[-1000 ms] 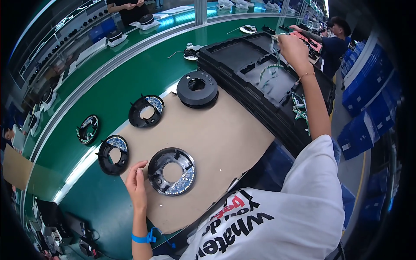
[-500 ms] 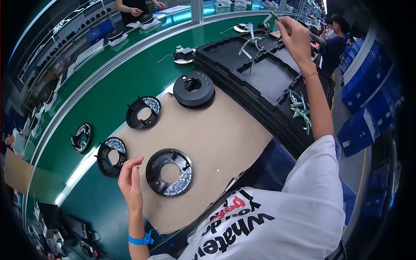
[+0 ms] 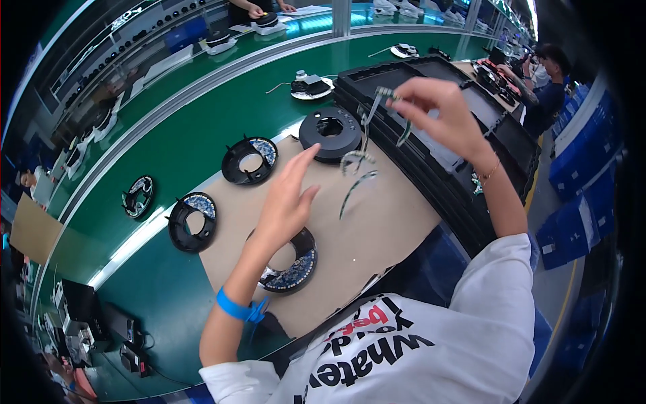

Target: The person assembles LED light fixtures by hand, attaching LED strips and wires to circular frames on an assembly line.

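My right grip (image 3: 441, 116) pinches the green-and-white strips (image 3: 354, 155), now swung off the black tray (image 3: 377, 79) to dangle largely over the cardboard sheet (image 3: 397, 222). My left grip (image 3: 288, 202), spread and holding nothing, has come inward over the black ring (image 3: 296, 273) on that sheet, so both hands are closer together.

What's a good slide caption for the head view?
The right hand holds up linked green strips, while the left hand, open and empty, hovers above the brown sheet.
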`<state>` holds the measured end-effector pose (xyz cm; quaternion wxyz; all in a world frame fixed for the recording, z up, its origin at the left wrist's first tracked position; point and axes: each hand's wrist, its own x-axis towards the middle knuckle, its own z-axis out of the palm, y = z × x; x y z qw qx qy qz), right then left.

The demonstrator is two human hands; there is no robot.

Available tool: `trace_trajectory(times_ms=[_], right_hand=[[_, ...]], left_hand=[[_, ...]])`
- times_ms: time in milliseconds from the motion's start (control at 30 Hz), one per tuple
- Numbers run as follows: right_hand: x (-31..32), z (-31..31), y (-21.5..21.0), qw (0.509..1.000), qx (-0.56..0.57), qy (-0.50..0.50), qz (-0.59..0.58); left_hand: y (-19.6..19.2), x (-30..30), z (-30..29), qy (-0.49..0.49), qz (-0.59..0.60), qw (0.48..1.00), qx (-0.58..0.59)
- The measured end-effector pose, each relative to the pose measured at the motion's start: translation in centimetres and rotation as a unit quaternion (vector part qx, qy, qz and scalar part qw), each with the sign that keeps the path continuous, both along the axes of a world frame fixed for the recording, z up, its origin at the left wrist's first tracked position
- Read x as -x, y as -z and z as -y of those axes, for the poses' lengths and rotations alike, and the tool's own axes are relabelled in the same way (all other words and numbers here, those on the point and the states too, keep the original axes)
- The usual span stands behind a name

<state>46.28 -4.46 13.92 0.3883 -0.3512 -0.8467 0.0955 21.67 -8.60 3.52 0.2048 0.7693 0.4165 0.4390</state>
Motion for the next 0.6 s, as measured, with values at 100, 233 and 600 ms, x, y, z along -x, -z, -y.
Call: trace_trajectory(times_ms=[100,233,600], right_hand=[[1.7,1.2,0.9,0.998,-0.004,-0.039,0.04],[2.6,1.3,1.8,0.995,0.04,-0.076,0.052],[1.6,-1.7,4.3,0.98,0.072,-0.086,0.165]], left_hand=[[1.6,-0.5,-1.5,0.002,-0.039,0.999,-0.03],[1.6,-1.1,-1.9,-0.003,-0.07,0.998,0.004],[1.5,-0.9,-1.9,0.026,-0.053,0.996,0.064]])
